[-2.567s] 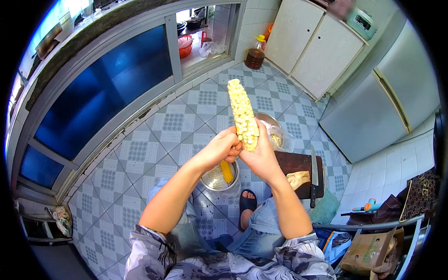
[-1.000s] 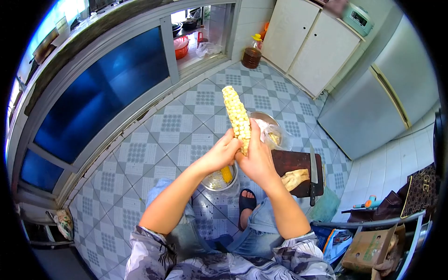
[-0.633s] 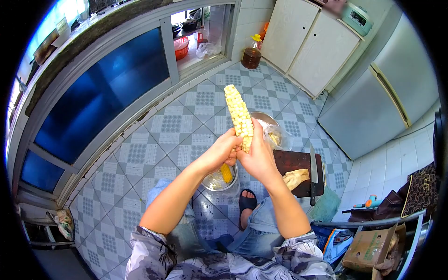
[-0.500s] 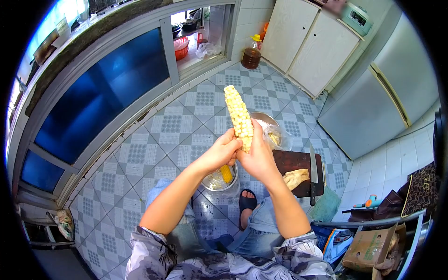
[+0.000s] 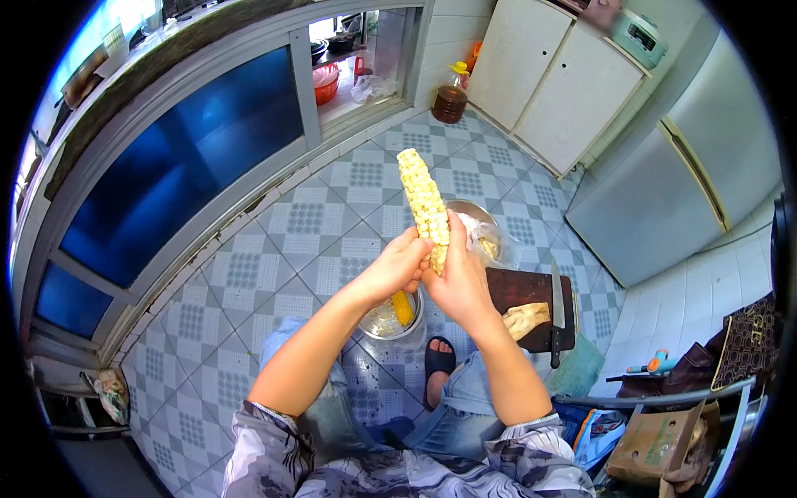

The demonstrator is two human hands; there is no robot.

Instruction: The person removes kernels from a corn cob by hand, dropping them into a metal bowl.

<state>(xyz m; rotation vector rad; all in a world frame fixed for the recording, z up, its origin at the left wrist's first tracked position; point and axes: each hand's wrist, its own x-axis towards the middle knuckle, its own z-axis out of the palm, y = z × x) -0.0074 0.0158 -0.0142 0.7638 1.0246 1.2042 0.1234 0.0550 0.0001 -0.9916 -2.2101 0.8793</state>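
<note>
The right hand (image 5: 458,278) gripped the corn cob (image 5: 422,191) above the floor (image 5: 307,220), the left hand (image 5: 401,264) closed on its near end; 1 knife (image 5: 559,307) lay along the right edge of the cutting board (image 5: 519,286).

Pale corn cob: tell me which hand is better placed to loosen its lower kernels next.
Likely the left hand: its thumb bends in against the lower left of the pale corn cob, while the right hand supports it, thumb along the right side.
</note>
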